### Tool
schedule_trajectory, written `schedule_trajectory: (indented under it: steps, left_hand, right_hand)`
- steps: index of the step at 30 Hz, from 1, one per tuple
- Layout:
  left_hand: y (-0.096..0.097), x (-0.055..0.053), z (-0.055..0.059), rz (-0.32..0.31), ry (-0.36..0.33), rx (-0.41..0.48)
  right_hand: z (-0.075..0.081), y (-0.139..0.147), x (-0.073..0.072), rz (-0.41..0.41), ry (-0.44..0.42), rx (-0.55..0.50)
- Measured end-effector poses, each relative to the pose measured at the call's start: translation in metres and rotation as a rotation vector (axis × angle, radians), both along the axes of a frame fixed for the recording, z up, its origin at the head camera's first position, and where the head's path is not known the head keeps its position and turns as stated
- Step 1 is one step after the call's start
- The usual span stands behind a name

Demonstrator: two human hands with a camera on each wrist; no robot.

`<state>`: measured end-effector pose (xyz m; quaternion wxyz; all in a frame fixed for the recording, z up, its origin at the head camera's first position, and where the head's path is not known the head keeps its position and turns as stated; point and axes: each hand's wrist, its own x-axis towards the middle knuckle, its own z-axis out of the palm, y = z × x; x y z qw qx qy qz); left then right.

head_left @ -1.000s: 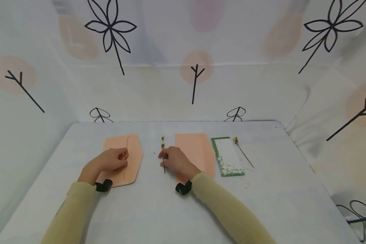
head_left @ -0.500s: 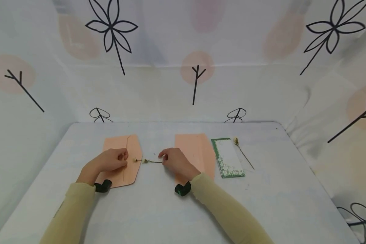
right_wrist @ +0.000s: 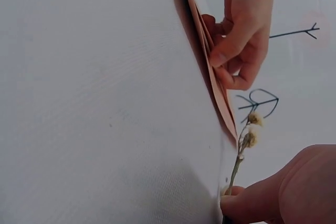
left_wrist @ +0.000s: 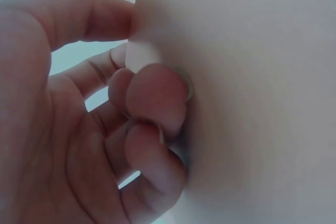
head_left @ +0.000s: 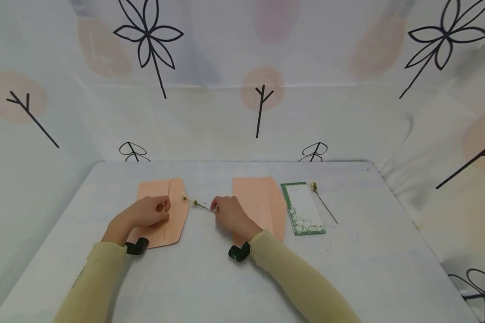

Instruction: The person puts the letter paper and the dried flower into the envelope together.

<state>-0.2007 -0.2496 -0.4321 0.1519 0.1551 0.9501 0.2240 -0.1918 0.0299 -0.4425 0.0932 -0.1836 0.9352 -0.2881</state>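
I watch the right hand (head_left: 232, 215) pinch the thin stem of a dried sprig with 2 cream flower heads (head_left: 195, 202), its tip near the pointed flap of a peach paper envelope (head_left: 178, 216). The left hand (head_left: 146, 211) grasps that envelope's paper. Rightward lie another peach envelope (head_left: 253, 196), a white rectangular card with green floral border (head_left: 305, 207) and a long-stemmed dried flower (head_left: 324, 203).

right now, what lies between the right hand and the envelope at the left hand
In the head view, the flower sprig spans that gap: stem in the right hand, tip blossom appearing over the left envelope's edge.
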Motion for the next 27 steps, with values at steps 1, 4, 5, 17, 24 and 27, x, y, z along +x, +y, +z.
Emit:
schedule_trajectory:
  steps: [1,4,5,17,24,27]
  left_hand:
    - [-0.0001,-0.0002,-0.0001,-0.001,-0.001,-0.002]
    - [-0.0002,-0.0008,-0.0001,-0.002,-0.008,0.002]
    - [-0.0003,-0.0011,-0.0003,-0.002,-0.010,0.001]
    - [-0.0008,-0.0025,-0.0019,0.007,-0.004,-0.005]
    - [0.0024,-0.0008,0.0000,0.015,-0.005,0.003]
    - [0.0025,0.0000,0.0007,0.019,-0.005,0.000]
  right_hand:
    - [-0.0002,0.0000,0.0000,-0.003,0.001,-0.001]
    - [-0.0010,0.0003,-0.0001,-0.010,-0.001,-0.007]
    - [-0.0010,0.0004,-0.0003,-0.012,-0.006,-0.015]
    - [0.0051,0.0029,-0.0026,0.015,-0.047,-0.101]
    - [0.0066,0.0037,-0.0044,-0.003,-0.073,-0.111]
    - [0.0069,0.0052,-0.0053,0.002,-0.070,-0.120]
